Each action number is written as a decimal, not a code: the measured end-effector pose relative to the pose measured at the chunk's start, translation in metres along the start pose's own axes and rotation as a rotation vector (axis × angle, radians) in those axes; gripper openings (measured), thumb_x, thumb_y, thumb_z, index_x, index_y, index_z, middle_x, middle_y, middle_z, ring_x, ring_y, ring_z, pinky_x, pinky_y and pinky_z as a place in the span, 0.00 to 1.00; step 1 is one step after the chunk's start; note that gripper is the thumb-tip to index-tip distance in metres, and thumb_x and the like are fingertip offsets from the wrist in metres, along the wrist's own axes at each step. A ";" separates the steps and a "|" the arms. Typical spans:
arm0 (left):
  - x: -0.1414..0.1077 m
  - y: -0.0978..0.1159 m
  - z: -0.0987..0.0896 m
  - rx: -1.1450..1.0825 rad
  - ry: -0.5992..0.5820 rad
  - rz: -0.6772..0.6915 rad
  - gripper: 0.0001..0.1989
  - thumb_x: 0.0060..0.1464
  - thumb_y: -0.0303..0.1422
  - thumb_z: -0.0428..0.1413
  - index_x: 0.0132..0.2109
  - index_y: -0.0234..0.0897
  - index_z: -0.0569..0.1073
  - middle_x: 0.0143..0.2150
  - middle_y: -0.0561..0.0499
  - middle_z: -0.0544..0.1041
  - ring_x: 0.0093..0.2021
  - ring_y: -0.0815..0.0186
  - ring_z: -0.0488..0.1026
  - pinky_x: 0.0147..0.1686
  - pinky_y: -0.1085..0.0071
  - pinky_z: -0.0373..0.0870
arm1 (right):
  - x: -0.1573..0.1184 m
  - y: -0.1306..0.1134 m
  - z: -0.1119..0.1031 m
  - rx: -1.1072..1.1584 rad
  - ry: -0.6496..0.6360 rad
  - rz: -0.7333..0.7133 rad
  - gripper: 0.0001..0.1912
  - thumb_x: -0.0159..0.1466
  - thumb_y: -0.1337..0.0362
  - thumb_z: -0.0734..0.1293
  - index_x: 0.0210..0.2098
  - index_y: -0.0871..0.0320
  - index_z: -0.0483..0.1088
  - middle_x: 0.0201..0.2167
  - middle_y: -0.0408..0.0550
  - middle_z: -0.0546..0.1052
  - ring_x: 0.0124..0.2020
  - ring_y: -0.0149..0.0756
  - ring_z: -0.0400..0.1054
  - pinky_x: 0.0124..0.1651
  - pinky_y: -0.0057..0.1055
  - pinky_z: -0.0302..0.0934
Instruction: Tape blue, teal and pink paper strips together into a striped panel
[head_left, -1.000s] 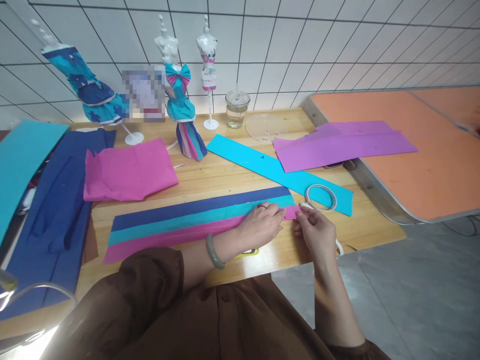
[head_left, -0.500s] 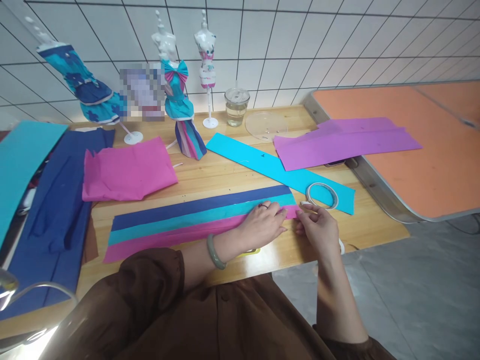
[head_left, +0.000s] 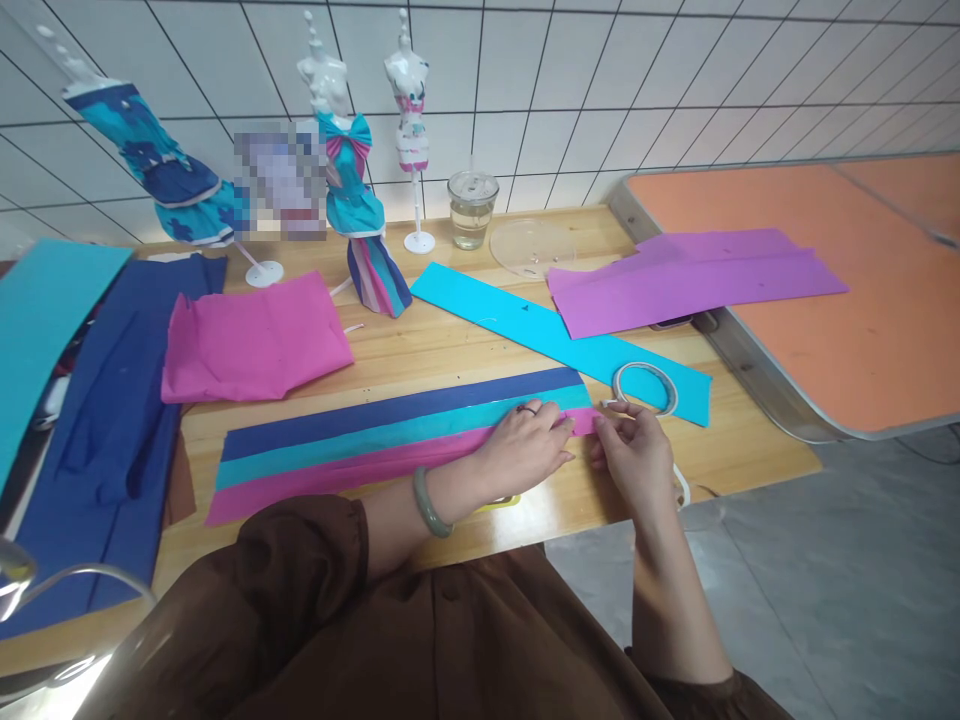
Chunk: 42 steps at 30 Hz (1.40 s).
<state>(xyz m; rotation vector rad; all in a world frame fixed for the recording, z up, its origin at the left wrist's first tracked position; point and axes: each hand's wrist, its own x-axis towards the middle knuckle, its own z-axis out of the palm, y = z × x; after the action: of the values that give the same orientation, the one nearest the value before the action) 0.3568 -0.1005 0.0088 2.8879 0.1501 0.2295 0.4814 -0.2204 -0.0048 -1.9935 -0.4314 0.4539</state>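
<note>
A long striped piece of fabric [head_left: 337,430] in navy, turquoise and pink bands lies across the table in front of me. My left hand [head_left: 525,450] rests on its right part, fingers stretched out over the turquoise and pink bands. At the right end, my right hand [head_left: 637,455] has thumb and fingers pinched together on the pink band's corner; the fingertips are partly hidden. Just beyond that hand, a roll of white tape [head_left: 616,385] sits on a bright blue fabric strip [head_left: 502,315]. A white strip [head_left: 682,487] curls out beside my right wrist. Something yellow [head_left: 504,502] shows beneath my left hand.
Folded pink fabric [head_left: 259,340] and navy fabric [head_left: 112,400] lie to the left. Small dressed mannequins [head_left: 352,190] and a glass of liquid [head_left: 472,215] stand along the tiled wall. Purple fabric [head_left: 675,285] spans onto an orange-topped table [head_left: 847,340] at right.
The view has shifted very slightly. Both hands stay at the right end of the striped fabric, with little visible movement.
</note>
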 end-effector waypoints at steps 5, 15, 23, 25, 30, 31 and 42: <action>0.000 0.000 -0.001 0.005 -0.012 0.008 0.19 0.60 0.40 0.48 0.54 0.34 0.64 0.42 0.44 0.66 0.44 0.57 0.64 0.41 0.64 0.64 | -0.005 0.002 0.001 -0.054 -0.003 -0.117 0.25 0.57 0.45 0.64 0.46 0.56 0.62 0.22 0.41 0.70 0.16 0.31 0.62 0.18 0.28 0.58; -0.001 0.000 -0.001 0.030 0.005 0.023 0.19 0.60 0.40 0.48 0.53 0.33 0.65 0.44 0.44 0.67 0.44 0.57 0.64 0.40 0.64 0.64 | -0.001 0.004 0.005 -0.081 0.069 -0.044 0.19 0.57 0.52 0.64 0.43 0.57 0.65 0.21 0.43 0.72 0.16 0.31 0.62 0.20 0.27 0.57; 0.000 -0.001 0.001 0.030 0.012 0.017 0.21 0.59 0.41 0.49 0.54 0.32 0.64 0.42 0.44 0.67 0.44 0.57 0.64 0.40 0.64 0.64 | 0.001 0.002 0.003 -0.110 0.045 -0.024 0.20 0.56 0.52 0.64 0.43 0.58 0.65 0.25 0.46 0.74 0.14 0.30 0.62 0.17 0.27 0.56; 0.000 -0.001 0.001 0.029 0.015 0.020 0.21 0.59 0.41 0.49 0.54 0.32 0.65 0.42 0.44 0.67 0.44 0.56 0.64 0.40 0.64 0.64 | 0.002 0.003 0.003 -0.093 0.036 -0.030 0.20 0.56 0.52 0.64 0.42 0.58 0.65 0.25 0.46 0.74 0.14 0.30 0.62 0.17 0.27 0.56; 0.000 0.000 0.000 0.021 0.005 0.017 0.19 0.59 0.40 0.50 0.53 0.33 0.65 0.42 0.44 0.66 0.44 0.56 0.64 0.40 0.64 0.64 | 0.002 0.003 0.003 -0.085 0.027 -0.049 0.21 0.56 0.52 0.64 0.43 0.60 0.66 0.23 0.46 0.73 0.15 0.30 0.61 0.18 0.27 0.57; 0.000 0.000 0.000 0.022 0.001 0.017 0.19 0.59 0.40 0.50 0.53 0.33 0.65 0.42 0.44 0.66 0.44 0.57 0.64 0.40 0.64 0.64 | 0.002 0.003 0.003 -0.082 0.028 -0.054 0.22 0.56 0.51 0.65 0.43 0.60 0.66 0.23 0.46 0.73 0.15 0.30 0.61 0.18 0.27 0.57; 0.001 0.000 0.000 0.043 0.006 0.021 0.18 0.59 0.40 0.49 0.52 0.34 0.65 0.42 0.45 0.66 0.44 0.57 0.64 0.40 0.64 0.64 | 0.004 0.006 0.003 -0.084 0.013 -0.054 0.23 0.56 0.49 0.64 0.43 0.60 0.66 0.24 0.46 0.73 0.15 0.30 0.62 0.19 0.28 0.57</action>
<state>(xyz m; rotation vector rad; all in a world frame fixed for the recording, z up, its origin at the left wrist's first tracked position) 0.3574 -0.1008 0.0086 2.9327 0.1279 0.2410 0.4844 -0.2188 -0.0122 -2.0597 -0.5020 0.3951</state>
